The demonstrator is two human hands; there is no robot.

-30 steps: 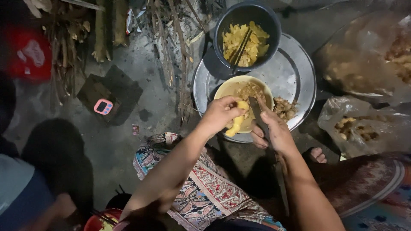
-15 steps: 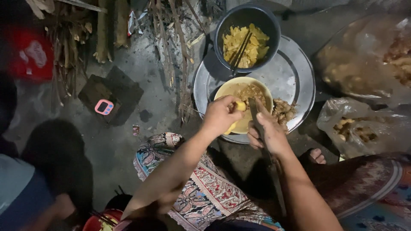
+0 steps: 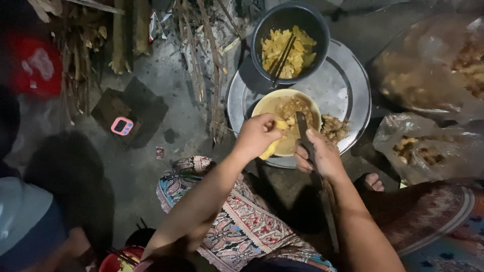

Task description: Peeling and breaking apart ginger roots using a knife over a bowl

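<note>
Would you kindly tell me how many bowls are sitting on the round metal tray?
2: a dark bowl of yellow pieces at the tray's far edge, and a cream bowl nearer the hands. Others may be hidden.

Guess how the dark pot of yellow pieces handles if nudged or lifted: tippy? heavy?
The dark pot sits partly on the raised rim of the metal tray, so a push may rock it. It looks well filled, probably heavy for its size. The chopsticks lie loose inside and would likely shift.
</note>
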